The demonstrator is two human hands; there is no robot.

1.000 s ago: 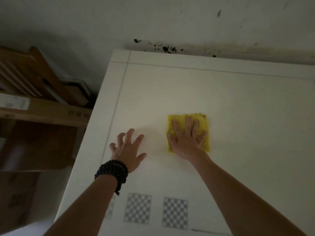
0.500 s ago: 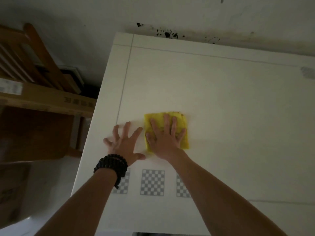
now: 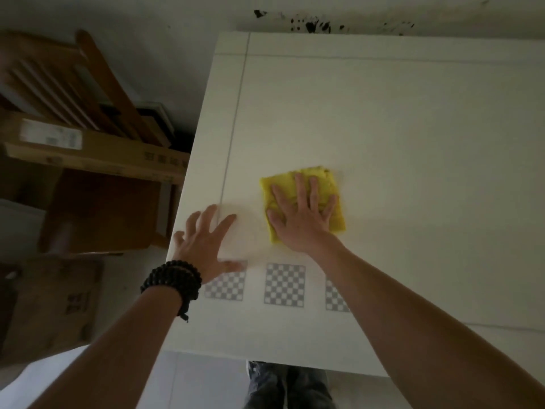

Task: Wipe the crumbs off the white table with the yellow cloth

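A folded yellow cloth (image 3: 326, 181) lies flat on the white table (image 3: 398, 137), left of its middle. My right hand (image 3: 300, 215) presses down on the cloth with fingers spread, covering most of it. To its left, my left hand (image 3: 206, 240) rests flat on the table near the left edge, fingers apart and holding nothing; a black bead bracelet sits on that wrist. I cannot make out any crumbs in the dim light.
Three checkerboard markers (image 3: 284, 284) are printed near the table's front. A wooden chair (image 3: 97, 202) with a long cardboard box (image 3: 88, 149) across it stands left of the table. More boxes (image 3: 50, 305) sit on the floor. A stained wall (image 3: 309, 25) lies behind.
The cloth under my right hand has slid left and toward the table's front edge. My left hand has stayed flat beside it, ending close to the left edge.
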